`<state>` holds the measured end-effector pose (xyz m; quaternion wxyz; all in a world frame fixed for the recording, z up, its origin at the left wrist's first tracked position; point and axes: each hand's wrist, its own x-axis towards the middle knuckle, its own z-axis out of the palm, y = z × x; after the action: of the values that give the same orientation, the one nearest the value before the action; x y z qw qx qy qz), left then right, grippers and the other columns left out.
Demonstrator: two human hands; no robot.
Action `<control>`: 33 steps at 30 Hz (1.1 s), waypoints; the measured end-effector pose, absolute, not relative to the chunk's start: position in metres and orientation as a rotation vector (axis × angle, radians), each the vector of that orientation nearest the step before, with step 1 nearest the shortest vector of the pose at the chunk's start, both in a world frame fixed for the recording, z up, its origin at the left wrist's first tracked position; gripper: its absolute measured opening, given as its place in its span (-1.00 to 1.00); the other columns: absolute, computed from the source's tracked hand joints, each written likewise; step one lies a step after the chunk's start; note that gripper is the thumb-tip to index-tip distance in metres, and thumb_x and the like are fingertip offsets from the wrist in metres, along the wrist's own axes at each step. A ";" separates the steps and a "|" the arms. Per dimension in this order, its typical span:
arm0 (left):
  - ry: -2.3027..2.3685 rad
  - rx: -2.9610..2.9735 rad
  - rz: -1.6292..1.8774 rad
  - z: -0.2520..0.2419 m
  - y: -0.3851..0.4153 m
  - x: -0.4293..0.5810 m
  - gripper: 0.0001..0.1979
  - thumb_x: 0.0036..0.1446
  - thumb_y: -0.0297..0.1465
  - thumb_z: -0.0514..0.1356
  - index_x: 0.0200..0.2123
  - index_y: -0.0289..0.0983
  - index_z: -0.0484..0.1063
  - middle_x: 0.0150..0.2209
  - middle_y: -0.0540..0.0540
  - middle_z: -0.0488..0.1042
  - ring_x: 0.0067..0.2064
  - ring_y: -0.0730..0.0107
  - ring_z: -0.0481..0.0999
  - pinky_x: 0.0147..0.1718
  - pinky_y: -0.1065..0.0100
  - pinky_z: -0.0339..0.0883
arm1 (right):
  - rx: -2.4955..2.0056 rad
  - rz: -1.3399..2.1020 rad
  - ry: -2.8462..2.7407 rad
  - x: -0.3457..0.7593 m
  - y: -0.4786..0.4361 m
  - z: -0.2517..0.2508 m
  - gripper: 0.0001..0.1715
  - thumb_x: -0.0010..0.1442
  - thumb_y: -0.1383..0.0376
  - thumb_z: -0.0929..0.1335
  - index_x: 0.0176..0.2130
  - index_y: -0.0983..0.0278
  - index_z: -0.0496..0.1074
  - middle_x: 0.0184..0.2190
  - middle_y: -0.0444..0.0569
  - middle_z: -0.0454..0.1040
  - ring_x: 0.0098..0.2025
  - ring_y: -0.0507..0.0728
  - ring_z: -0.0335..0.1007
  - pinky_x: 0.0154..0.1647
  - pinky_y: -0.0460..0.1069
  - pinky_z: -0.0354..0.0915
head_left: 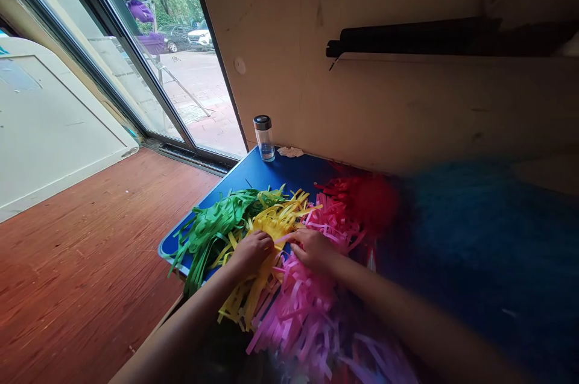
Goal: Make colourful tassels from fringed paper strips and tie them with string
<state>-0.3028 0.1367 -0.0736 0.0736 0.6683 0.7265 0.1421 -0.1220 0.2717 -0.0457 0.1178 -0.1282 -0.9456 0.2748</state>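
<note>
Bundles of cut strips, looking like paper or thin plastic fringe, lie across a blue table [289, 176]: green strips [221, 224], yellow strips [278, 218], pink strips [307, 293] and red strips [362, 194]. My left hand [254, 251] is closed over the yellow bundle, thumb and fingers pinched together. My right hand [313, 246] is closed at the top of the pink bundle. One thin pink strip [284, 239] spans the short gap between my fingertips, seemingly pinched at both ends. Purple strips [380, 357] hang blurred near the bottom edge.
A clear bottle with a black lid [266, 141] stands at the table's far corner, against a tan wall [280, 58]. Dark rolls [420, 37] are on the wall. Left are a wooden floor [90, 257], a white panel [54, 125] and a sliding glass door [149, 58].
</note>
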 end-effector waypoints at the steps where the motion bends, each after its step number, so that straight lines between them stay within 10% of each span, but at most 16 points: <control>1: 2.155 2.028 0.398 -0.072 0.138 -0.302 -0.85 0.21 -0.41 0.15 -0.28 -0.23 0.54 -0.28 -0.11 0.53 -0.20 0.33 0.48 -0.18 0.35 0.34 | -0.406 0.734 -2.823 -0.122 0.271 -0.047 -0.73 0.26 0.40 0.29 -0.09 0.26 0.52 -0.16 -0.02 0.58 -0.10 0.11 0.47 -0.06 -0.04 0.30; 8: 2.025 2.123 0.324 -0.068 0.148 -0.300 -0.78 0.19 -0.50 0.12 -0.43 -0.23 0.53 -0.37 -0.08 0.49 -0.25 0.33 0.44 -0.25 0.38 0.30 | -0.598 0.503 -2.919 -0.119 0.272 -0.047 -0.79 0.24 0.29 0.32 -0.28 0.30 0.55 -0.23 0.09 0.57 -0.13 0.25 0.43 -0.07 0.10 0.20; 24: 2.101 1.919 0.964 -0.064 0.131 -0.309 -0.83 0.13 -0.45 0.15 -0.40 -0.23 0.56 -0.35 -0.07 0.61 -0.35 0.44 0.58 -0.35 0.49 0.42 | -0.862 0.604 -2.883 -0.135 0.267 -0.049 -0.61 0.24 0.23 0.34 0.04 0.33 0.42 -0.01 0.16 0.50 -0.09 0.24 0.47 -0.13 0.06 0.25; 33: 2.142 1.791 1.135 -0.066 0.129 -0.306 -0.87 0.04 -0.48 0.18 -0.45 -0.25 0.54 -0.38 -0.09 0.59 -0.39 0.46 0.55 -0.38 0.50 0.43 | -0.683 0.697 -2.755 -0.136 0.259 -0.042 -0.86 0.27 0.26 0.33 -0.23 0.21 0.51 -0.17 -0.07 0.56 -0.06 0.14 0.42 -0.07 0.01 0.14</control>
<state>-0.3062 0.1285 -0.0661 0.0637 0.5930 0.7093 0.3757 -0.1357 0.2591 -0.0422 0.1093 -0.2324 -0.9369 0.2370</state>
